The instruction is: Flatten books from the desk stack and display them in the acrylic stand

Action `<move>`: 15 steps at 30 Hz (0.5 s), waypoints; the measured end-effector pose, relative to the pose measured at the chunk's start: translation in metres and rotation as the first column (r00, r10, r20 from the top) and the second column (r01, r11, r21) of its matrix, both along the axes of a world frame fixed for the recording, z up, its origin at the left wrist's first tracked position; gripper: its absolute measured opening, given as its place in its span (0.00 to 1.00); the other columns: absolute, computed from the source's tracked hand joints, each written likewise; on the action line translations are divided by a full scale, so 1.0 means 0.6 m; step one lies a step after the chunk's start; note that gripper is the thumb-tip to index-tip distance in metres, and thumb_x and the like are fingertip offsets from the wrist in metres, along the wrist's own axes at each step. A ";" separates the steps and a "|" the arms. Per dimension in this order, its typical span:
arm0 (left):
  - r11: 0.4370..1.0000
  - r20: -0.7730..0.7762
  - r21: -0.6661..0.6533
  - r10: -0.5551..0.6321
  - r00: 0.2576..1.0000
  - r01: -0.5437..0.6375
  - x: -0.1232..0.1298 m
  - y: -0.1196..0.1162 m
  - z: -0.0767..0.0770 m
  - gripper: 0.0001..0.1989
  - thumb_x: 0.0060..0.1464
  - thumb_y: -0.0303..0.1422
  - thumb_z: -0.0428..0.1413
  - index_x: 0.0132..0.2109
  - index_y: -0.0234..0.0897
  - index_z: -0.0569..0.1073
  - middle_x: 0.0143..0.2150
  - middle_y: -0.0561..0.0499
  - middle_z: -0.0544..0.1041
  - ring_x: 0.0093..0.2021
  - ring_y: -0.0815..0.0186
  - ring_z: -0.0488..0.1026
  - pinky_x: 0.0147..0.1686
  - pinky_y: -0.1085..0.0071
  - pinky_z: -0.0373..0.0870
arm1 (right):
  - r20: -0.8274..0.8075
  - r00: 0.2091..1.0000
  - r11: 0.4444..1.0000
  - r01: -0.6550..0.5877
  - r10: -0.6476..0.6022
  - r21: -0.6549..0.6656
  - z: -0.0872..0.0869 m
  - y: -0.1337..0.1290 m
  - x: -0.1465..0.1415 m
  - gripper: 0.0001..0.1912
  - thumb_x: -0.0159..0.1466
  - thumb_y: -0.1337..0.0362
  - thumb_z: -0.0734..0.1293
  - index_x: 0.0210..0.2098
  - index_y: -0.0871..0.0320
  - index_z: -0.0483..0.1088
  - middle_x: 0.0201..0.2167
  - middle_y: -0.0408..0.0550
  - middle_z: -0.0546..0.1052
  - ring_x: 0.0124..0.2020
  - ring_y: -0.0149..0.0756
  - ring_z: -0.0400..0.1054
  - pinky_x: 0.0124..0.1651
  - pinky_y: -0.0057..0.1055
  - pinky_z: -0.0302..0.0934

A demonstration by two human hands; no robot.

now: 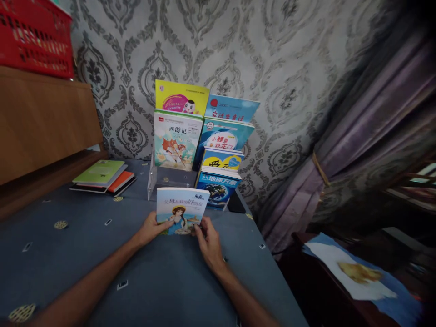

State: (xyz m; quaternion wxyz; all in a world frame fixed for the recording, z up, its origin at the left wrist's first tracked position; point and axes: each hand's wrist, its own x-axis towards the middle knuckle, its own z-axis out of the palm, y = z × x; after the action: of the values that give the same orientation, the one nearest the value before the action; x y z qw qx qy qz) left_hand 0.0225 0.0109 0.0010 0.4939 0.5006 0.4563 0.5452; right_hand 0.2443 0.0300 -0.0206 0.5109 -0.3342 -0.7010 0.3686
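Observation:
A book with a girl in a yellow hat on its cover (pixel 182 206) is held upright above the table, front of the clear stand (pixel 152 181). My left hand (pixel 152 227) grips its lower left edge, and my right hand (pixel 207 238) holds its lower right edge. Behind it, a white and green book with an orange figure (pixel 177 143) stands in the stand, with a yellow book (pixel 182 97) at its back. To the right, several blue books stand in tiers, the front one showing a globe (pixel 217 188).
On the blue-grey table (pixel 163 281), a small pile of books (pixel 102 175) lies at the left near a wooden shelf (pixel 47 118). A red basket (pixel 36 41) sits on that shelf. A dark flat object (pixel 236 202) lies right of the stand, near the curtain (pixel 337 131).

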 end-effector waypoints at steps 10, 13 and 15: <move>0.979 -0.190 0.202 0.055 0.980 -0.016 -0.027 0.008 -0.006 0.34 0.49 0.46 0.66 0.59 0.38 0.67 0.59 0.40 0.77 0.59 0.48 0.74 0.60 0.51 0.71 | 0.024 1.000 0.998 -0.005 0.004 0.060 0.003 -0.004 -0.004 0.11 0.71 0.59 0.62 0.49 0.56 0.71 0.44 0.51 0.80 0.37 0.37 0.76 0.37 0.30 0.73; 0.971 -0.316 0.237 0.114 0.942 -0.038 -0.034 0.010 -0.004 0.33 0.51 0.46 0.65 0.59 0.38 0.66 0.57 0.40 0.78 0.56 0.49 0.76 0.57 0.52 0.74 | 0.043 0.999 0.997 -0.004 0.001 0.083 0.003 -0.004 -0.003 0.11 0.72 0.59 0.61 0.48 0.56 0.71 0.42 0.50 0.79 0.35 0.36 0.75 0.35 0.30 0.72; 0.963 -0.384 0.263 0.155 0.910 -0.053 -0.040 0.012 -0.006 0.33 0.51 0.46 0.64 0.59 0.38 0.65 0.54 0.41 0.79 0.53 0.50 0.78 0.54 0.53 0.75 | 0.064 0.998 0.994 -0.002 -0.005 0.110 0.002 -0.005 -0.003 0.11 0.72 0.60 0.61 0.49 0.56 0.70 0.41 0.49 0.79 0.33 0.35 0.74 0.35 0.29 0.72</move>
State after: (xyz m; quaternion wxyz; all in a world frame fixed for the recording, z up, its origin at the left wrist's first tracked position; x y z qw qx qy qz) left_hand -0.0016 0.0180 -0.0026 0.2940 0.6338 0.5026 0.5091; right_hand 0.2426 0.0273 -0.0196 0.5062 -0.3176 -0.7359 0.3183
